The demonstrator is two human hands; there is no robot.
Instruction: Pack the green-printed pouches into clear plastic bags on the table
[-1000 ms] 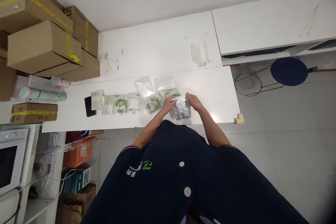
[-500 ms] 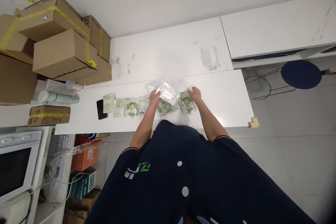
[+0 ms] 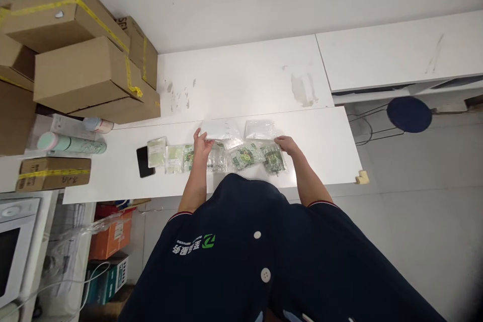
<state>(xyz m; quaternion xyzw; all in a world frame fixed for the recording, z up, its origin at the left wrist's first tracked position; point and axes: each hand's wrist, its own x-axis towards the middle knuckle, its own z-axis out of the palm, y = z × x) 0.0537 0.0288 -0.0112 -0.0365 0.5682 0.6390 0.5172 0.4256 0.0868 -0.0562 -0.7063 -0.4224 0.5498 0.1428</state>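
Observation:
Two flat clear plastic bags lie side by side on the white table: the left clear bag (image 3: 223,131) and the right clear bag (image 3: 260,130). My left hand (image 3: 203,144) is at the left bag's near-left edge, thumb and finger pinched on it. My right hand (image 3: 287,144) has its fingertips closed at the near-right corner of the right bag, just above a green printed packet (image 3: 274,159). In front of the bags runs a row of clear-wrapped packets: another green packet (image 3: 246,156), a clear packet (image 3: 218,161) and a pale packet (image 3: 174,159). My left forearm partly covers the row.
A black phone (image 3: 145,162) lies left of the row, beside a pale green packet (image 3: 156,151). Further left are a mint bottle (image 3: 71,143), a small taped box (image 3: 55,173) and stacked cardboard boxes (image 3: 75,75). A blue stool (image 3: 409,114) stands beyond the table's right end.
The bunched clear plastic between my hands now lies as two separate flat bags. My left hand has moved left, my right hand slightly right and nearer me. The view has shifted slightly.

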